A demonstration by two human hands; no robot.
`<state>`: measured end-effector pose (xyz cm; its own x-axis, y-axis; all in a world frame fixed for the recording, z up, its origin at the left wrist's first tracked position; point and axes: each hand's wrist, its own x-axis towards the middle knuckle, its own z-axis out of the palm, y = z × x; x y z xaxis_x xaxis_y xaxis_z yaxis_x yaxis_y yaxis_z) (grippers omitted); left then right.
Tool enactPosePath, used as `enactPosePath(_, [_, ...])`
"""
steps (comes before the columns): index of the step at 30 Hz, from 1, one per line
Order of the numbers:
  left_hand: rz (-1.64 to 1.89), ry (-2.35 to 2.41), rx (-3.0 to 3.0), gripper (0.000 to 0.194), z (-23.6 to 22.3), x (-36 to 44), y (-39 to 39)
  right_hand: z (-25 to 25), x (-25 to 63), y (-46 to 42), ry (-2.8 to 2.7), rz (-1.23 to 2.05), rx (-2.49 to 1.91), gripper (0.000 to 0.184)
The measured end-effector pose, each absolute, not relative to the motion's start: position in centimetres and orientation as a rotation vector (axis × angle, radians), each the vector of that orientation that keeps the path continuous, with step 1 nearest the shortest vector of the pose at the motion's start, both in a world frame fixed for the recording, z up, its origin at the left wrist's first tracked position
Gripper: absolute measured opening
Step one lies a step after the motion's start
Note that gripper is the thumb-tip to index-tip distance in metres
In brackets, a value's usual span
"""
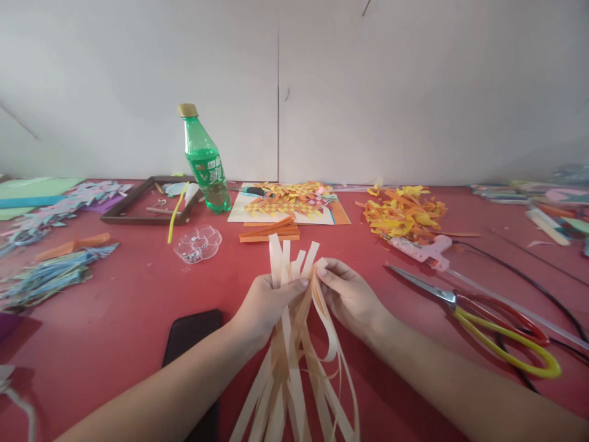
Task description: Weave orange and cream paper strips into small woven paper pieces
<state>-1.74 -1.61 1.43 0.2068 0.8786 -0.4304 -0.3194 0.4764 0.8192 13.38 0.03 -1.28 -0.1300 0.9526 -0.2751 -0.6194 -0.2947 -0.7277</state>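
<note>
A bundle of long cream paper strips (294, 393) hangs from my hands and fans out toward the front edge of the view. My left hand (264, 307) is closed around the bundle near its top, thumb pressed across it, with several short ends sticking up above. Close on the right, my right hand (352, 291) pinches the end of one strip, which loops down beneath the fingers. Its other fingertips are partly hidden behind the strip. Beyond the bundle lie flat orange paper strips (271, 231).
Scissors (453, 301) and a pink glue gun (426, 248) with its cord lie to the right. A phone (193, 331) lies beneath my left forearm. Further back are a green bottle (207, 169), a clear flower-shaped dish (199, 244), a brown frame (133, 220) and yellow-orange paper pieces (405, 212).
</note>
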Motion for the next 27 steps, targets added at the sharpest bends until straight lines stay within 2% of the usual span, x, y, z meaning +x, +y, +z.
enactPosePath(12, [0.905,1.042,0.698,0.038,0.8,-1.9,-1.5,-1.1,13.5,0.1,-0.539,1.563,-0.861,0.031])
enactPosePath(27, [0.828,1.098,0.737,0.017,1.7,-1.7,-1.9,-1.5,13.7,0.3,-0.603,1.579,-0.892,0.029])
